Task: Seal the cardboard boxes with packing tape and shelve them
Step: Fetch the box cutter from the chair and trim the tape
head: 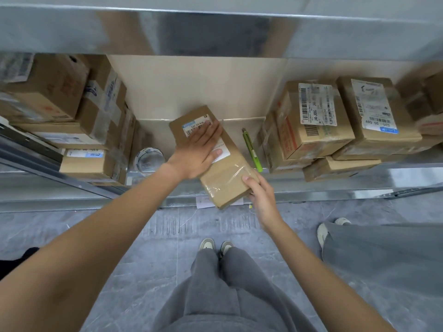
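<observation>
A flat cardboard box (215, 159) lies slantwise on the metal shelf (311, 188), its near end overhanging the edge. The left hand (196, 152) presses on it with fingers spread flat; the right hand (261, 195) grips the taped near corner. The box looks light and stiff, its tape slick; holding it by its long edges seems best.

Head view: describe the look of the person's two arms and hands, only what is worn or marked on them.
The left hand and right hand are both bare, with no gloves, rings or wristbands visible. Both forearms are bare too; no sleeve reaches into view along either arm, and no watch, tattoo or marking shows. The fingernails look short and unpainted.
</observation>
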Available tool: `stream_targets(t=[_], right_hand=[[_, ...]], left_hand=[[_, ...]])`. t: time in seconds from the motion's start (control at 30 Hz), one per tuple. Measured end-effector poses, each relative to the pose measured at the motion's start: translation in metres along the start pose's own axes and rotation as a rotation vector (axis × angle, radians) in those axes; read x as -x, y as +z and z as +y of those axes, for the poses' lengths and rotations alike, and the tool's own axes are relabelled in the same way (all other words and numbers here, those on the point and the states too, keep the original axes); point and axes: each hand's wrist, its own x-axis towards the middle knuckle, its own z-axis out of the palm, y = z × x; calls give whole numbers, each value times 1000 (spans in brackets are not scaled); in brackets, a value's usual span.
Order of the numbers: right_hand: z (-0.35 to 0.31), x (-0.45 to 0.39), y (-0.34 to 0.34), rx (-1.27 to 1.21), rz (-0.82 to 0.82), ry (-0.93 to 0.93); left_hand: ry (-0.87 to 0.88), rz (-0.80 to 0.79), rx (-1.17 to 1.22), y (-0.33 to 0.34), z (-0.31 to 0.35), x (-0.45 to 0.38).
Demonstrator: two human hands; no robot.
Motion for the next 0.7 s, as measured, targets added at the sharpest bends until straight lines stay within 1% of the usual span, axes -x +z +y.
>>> stream_targets(t=[0.03,0.1,0.13,0.2,0.23,0.27,0.33,0.37,0.47,0.6,0.7], right_hand=[[1,-2,-1,21,21,-15],[3,-3,-4,179,65,-96],[3,-3,-7,324,85,-182],[0,-2,-7,730,101,-419],[-1,-2,-4,935,85,-532],[-3,-1,2,1105,52,-582],[-2,0,16,1350,19,-554],[1,1,22,1436,34,-530],[15,6,31,1548,77,-545],[42,27,41,1572,-16,-687],[61,45,47,1609,-103,-744]], left_hand=[[1,-23,-29,3,-1,-3],[-2,-20,-66,5,-2,-6],[-3,-11,-77,5,-2,-7],[0,-8,-84,5,-1,-8],[0,-10,-82,6,-1,-8],[-1,-7,-81,6,0,-7],[-2,-2,-77,6,0,-8],[-3,-6,-74,6,0,-9],[-20,-8,-80,8,0,-10],[-27,-9,-80,8,0,-10],[-31,2,-89,7,1,-8]])
